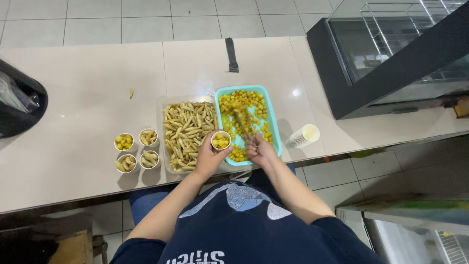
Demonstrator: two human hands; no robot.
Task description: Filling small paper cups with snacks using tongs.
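My left hand [209, 157] holds a small white paper cup [221, 141] with yellow round snacks in it, between the two trays. My right hand [260, 149] grips tongs [242, 123] that reach into the turquoise tray [275, 128] of yellow round snacks; the tongs are blurred. Left of that stands a clear tray [161, 105] full of pale finger-shaped snacks. Several filled paper cups [137, 150] stand in a group further left on the beige counter [78, 122].
A stack of empty paper cups [303, 136] lies on its side right of the turquoise tray. A glass display case [391, 54] stands at the right. A black bin [17, 105] sits at the left edge. A dark strip [231, 55] and a stray snack [131, 93] lie on the counter.
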